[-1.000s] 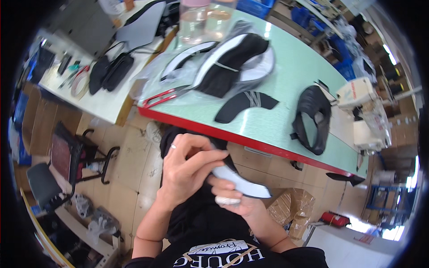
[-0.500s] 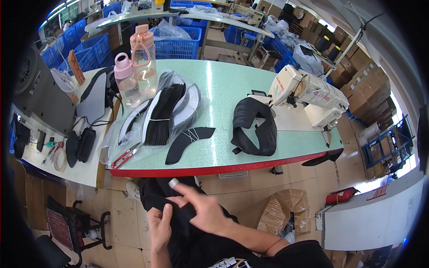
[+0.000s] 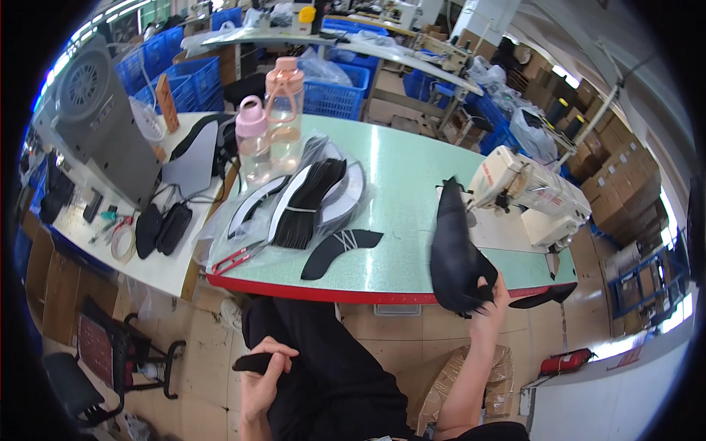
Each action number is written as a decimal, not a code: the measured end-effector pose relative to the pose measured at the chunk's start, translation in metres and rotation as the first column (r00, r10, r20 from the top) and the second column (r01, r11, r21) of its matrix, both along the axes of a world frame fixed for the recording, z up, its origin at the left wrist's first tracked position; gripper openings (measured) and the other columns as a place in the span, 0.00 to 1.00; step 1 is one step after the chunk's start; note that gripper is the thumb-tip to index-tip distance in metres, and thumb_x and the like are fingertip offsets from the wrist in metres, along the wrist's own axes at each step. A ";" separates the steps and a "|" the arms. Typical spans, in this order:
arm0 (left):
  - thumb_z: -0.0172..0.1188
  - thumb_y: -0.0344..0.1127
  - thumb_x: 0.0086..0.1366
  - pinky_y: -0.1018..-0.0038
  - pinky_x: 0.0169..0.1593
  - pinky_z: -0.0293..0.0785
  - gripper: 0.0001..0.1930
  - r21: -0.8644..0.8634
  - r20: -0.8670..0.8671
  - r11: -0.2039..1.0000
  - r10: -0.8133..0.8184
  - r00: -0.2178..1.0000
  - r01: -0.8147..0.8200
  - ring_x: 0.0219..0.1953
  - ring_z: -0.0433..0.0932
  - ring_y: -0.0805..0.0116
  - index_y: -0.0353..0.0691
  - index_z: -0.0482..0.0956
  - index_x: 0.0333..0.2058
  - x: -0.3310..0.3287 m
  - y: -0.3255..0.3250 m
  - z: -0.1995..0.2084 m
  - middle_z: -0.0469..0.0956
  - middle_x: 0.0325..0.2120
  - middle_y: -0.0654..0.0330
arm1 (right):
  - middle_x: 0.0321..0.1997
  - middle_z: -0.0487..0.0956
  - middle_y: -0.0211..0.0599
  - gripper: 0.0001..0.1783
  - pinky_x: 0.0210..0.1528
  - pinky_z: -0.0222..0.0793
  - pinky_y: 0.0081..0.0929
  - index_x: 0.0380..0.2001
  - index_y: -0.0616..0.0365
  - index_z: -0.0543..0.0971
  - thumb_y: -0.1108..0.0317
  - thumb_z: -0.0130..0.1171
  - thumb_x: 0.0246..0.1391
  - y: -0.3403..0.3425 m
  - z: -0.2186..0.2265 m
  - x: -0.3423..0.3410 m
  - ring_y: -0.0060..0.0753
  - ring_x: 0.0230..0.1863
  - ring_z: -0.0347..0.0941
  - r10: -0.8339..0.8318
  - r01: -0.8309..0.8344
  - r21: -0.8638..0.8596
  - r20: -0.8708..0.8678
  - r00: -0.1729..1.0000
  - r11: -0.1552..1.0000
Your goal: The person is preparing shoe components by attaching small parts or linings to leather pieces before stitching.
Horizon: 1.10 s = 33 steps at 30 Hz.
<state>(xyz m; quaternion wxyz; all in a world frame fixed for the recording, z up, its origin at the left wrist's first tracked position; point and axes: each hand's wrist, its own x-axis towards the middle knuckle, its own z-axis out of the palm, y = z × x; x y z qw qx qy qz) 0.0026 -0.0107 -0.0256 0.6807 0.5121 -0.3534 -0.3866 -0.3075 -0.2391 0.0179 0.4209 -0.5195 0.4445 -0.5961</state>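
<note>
My left hand [image 3: 259, 382] is closed on a small black fabric piece [image 3: 251, 362] above my lap; most of the piece is hidden by the fingers. At the table's front edge, my right hand [image 3: 491, 307] grips the lower end of a black padded fabric loop [image 3: 452, 257], somewhat blurred and now seen edge-on. Just beyond it stands a white sewing machine [image 3: 529, 192]. On the green table [image 3: 401, 191] lie a curved black piece with white thread [image 3: 323, 259], a stack of curved black pieces [image 3: 312, 202] on a plastic bag, and red-handled snips [image 3: 232, 261].
Two pink-lidded bottles [image 3: 285, 110] stand behind the bag. To the left, a side table holds a grey machine [image 3: 110, 125], a tape roll [image 3: 123, 242] and black pouches. A chair [image 3: 110, 353] is at lower left. A cardboard box [image 3: 500, 375] and a fire extinguisher [image 3: 566, 361] are at right.
My right hand has left the left hand and moved right to the black padded loop, which is now gripped and turned. The left hand keeps its black piece. The view has shifted.
</note>
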 end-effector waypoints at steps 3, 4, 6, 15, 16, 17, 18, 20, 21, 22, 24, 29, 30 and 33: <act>0.54 0.25 0.70 0.80 0.36 0.68 0.09 0.030 -0.036 1.000 0.001 0.999 0.000 0.32 0.72 0.79 0.33 0.81 0.45 0.002 -0.008 0.019 0.76 0.31 0.63 | 0.63 0.76 0.42 0.24 0.70 0.66 0.37 0.65 0.62 0.70 0.74 0.56 0.67 0.024 -0.016 0.011 0.37 0.63 0.73 0.205 -0.304 0.113 0.518 0.831 0.946; 0.55 0.24 0.68 0.81 0.38 0.70 0.14 0.060 -0.027 0.998 0.038 0.999 -0.036 0.32 0.72 0.79 0.33 0.78 0.52 -0.001 -0.013 0.027 0.80 0.36 0.60 | 0.65 0.75 0.42 0.26 0.70 0.64 0.38 0.65 0.62 0.70 0.74 0.57 0.65 0.031 -0.012 0.023 0.39 0.65 0.72 0.377 -0.475 0.088 0.492 0.785 0.875; 0.54 0.23 0.65 0.80 0.40 0.72 0.22 0.010 -0.039 1.000 0.001 0.999 -0.001 0.33 0.73 0.79 0.31 0.72 0.59 0.000 -0.027 0.037 0.82 0.47 0.53 | 0.66 0.75 0.44 0.28 0.71 0.64 0.40 0.66 0.63 0.70 0.75 0.59 0.63 0.050 -0.014 0.047 0.42 0.66 0.71 0.394 -0.613 0.154 0.641 0.658 0.775; 0.60 0.26 0.70 0.81 0.45 0.72 0.13 -0.008 -0.179 0.888 0.451 0.875 -0.459 0.39 0.74 0.82 0.33 0.77 0.51 0.003 -0.040 0.037 0.78 0.37 0.67 | 0.63 0.76 0.46 0.26 0.67 0.69 0.36 0.62 0.71 0.71 0.76 0.60 0.61 0.110 -0.041 0.111 0.40 0.62 0.74 0.571 -0.847 0.433 0.627 0.529 0.309; 0.59 0.27 0.71 0.82 0.43 0.72 0.08 0.064 -0.154 0.865 0.501 0.852 -0.498 0.37 0.75 0.83 0.33 0.79 0.47 0.007 -0.035 0.028 0.78 0.34 0.68 | 0.63 0.76 0.46 0.26 0.67 0.69 0.36 0.62 0.71 0.71 0.76 0.60 0.61 0.104 -0.040 0.110 0.40 0.62 0.74 0.575 -0.847 0.447 0.627 0.526 0.287; 0.60 0.27 0.71 0.83 0.40 0.71 0.04 0.061 -0.180 0.827 0.560 0.809 -0.559 0.34 0.74 0.84 0.34 0.80 0.40 0.010 -0.035 0.023 0.78 0.30 0.70 | 0.62 0.76 0.48 0.25 0.65 0.70 0.36 0.60 0.71 0.72 0.74 0.60 0.61 0.092 -0.038 0.107 0.40 0.62 0.74 0.604 -0.839 0.440 0.588 0.538 0.319; 0.60 0.27 0.71 0.83 0.40 0.71 0.04 0.075 -0.185 0.818 0.573 0.798 -0.570 0.34 0.74 0.84 0.34 0.80 0.40 0.013 -0.029 0.023 0.78 0.30 0.70 | 0.62 0.76 0.50 0.24 0.63 0.71 0.36 0.59 0.72 0.73 0.73 0.60 0.60 0.078 -0.033 0.104 0.40 0.62 0.74 0.630 -0.833 0.427 0.550 0.548 0.351; 0.60 0.27 0.71 0.83 0.40 0.70 0.02 0.093 -0.025 0.819 0.570 0.821 -0.566 0.34 0.73 0.85 0.34 0.79 0.39 0.021 -0.016 0.022 0.77 0.30 0.71 | 0.62 0.76 0.53 0.25 0.62 0.71 0.36 0.58 0.72 0.74 0.71 0.62 0.59 0.057 -0.032 0.097 0.40 0.62 0.74 0.562 -0.691 0.438 0.404 0.722 0.574; 0.60 0.25 0.70 0.83 0.39 0.69 0.02 0.091 -0.022 0.816 0.574 0.818 -0.570 0.33 0.72 0.84 0.33 0.80 0.37 0.022 -0.012 0.024 0.77 0.29 0.70 | 0.63 0.76 0.54 0.27 0.62 0.70 0.37 0.59 0.72 0.74 0.70 0.63 0.58 0.052 -0.035 0.094 0.41 0.63 0.74 0.431 -0.520 0.435 0.292 0.854 0.735; 0.60 0.25 0.70 0.83 0.39 0.69 0.02 0.102 -0.028 0.818 0.571 0.820 -0.566 0.33 0.72 0.84 0.33 0.80 0.37 0.025 -0.006 0.028 0.77 0.29 0.70 | 0.63 0.76 0.54 0.27 0.62 0.70 0.37 0.59 0.72 0.74 0.70 0.63 0.58 0.052 -0.026 0.102 0.41 0.63 0.74 0.427 -0.512 0.444 0.285 0.859 0.735; 0.60 0.23 0.68 0.82 0.38 0.70 0.02 0.130 0.138 0.917 0.360 0.923 -0.377 0.32 0.74 0.83 0.31 0.80 0.38 0.029 0.004 0.030 0.78 0.28 0.67 | 0.65 0.75 0.50 0.30 0.65 0.68 0.38 0.61 0.66 0.74 0.70 0.69 0.55 0.055 0.004 0.132 0.42 0.64 0.73 0.788 -0.783 0.113 0.004 0.615 0.611; 0.59 0.21 0.66 0.79 0.36 0.70 0.04 0.191 0.207 0.955 0.186 0.960 -0.226 0.30 0.73 0.80 0.32 0.80 0.38 0.022 0.012 0.032 0.78 0.25 0.64 | 0.50 0.84 0.42 0.24 0.55 0.75 0.35 0.46 0.60 0.85 0.78 0.76 0.41 0.076 -0.009 0.198 0.44 0.52 0.80 0.644 -0.838 -0.128 -0.581 0.497 0.531; 0.59 0.21 0.66 0.79 0.36 0.70 0.04 0.200 0.207 0.952 0.191 0.960 -0.232 0.30 0.73 0.80 0.32 0.80 0.38 0.024 0.014 0.031 0.78 0.25 0.64 | 0.50 0.84 0.42 0.24 0.55 0.75 0.35 0.46 0.60 0.85 0.78 0.76 0.41 0.076 -0.012 0.197 0.44 0.52 0.80 0.653 -0.842 -0.122 -0.576 0.492 0.526; 0.58 0.21 0.66 0.79 0.36 0.70 0.04 0.211 0.233 0.943 0.205 0.950 -0.256 0.30 0.73 0.80 0.32 0.80 0.38 0.031 0.024 0.026 0.78 0.25 0.64 | 0.45 0.85 0.40 0.23 0.46 0.77 0.34 0.44 0.61 0.85 0.77 0.76 0.39 0.081 -0.002 0.207 0.42 0.45 0.81 0.664 -0.877 -0.177 -0.592 0.458 0.447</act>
